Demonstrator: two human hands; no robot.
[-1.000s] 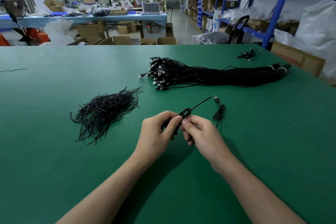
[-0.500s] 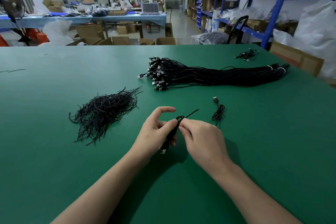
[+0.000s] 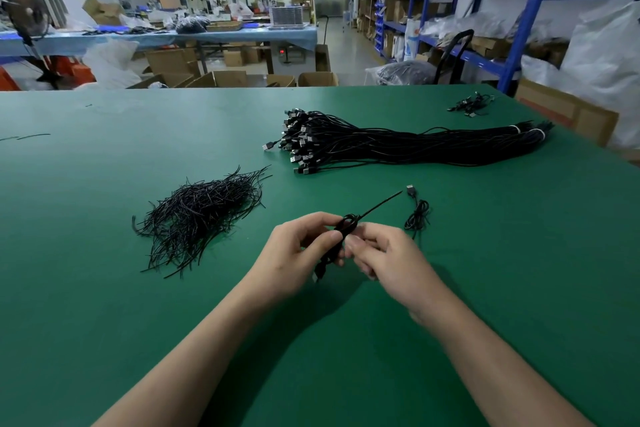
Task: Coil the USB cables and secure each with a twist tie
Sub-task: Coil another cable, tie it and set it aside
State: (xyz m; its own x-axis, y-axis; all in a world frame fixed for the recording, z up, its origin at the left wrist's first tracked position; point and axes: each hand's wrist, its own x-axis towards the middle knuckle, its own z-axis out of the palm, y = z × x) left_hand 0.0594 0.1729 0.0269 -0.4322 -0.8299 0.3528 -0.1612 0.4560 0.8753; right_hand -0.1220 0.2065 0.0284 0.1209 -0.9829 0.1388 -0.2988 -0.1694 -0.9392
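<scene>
Fingers (image 3: pixel 330 236) of the left hand (image 3: pixel 294 255) curl round a small coiled USB cable (image 3: pixel 341 230) held above the middle of the green table (image 3: pixel 104 305). The right hand (image 3: pixel 389 262) pinches the twist tie (image 3: pixel 379 203) at the coil's top, and one stiff end pokes toward the far right corner. The wrap looks begun but not yet twisted shut.

One finished coil (image 3: pixel 417 215) lies just beside the right hand, and a small cluster of cables (image 3: pixel 471 104) sits near the far right corner; whether those are tied is too small to tell. A large bundle of straight cables (image 3: pixel 398 146) lies toward the far edge, and a heap of spare ties (image 3: pixel 204 215) lies left of the hands. By my judgement the job is barely started.
</scene>
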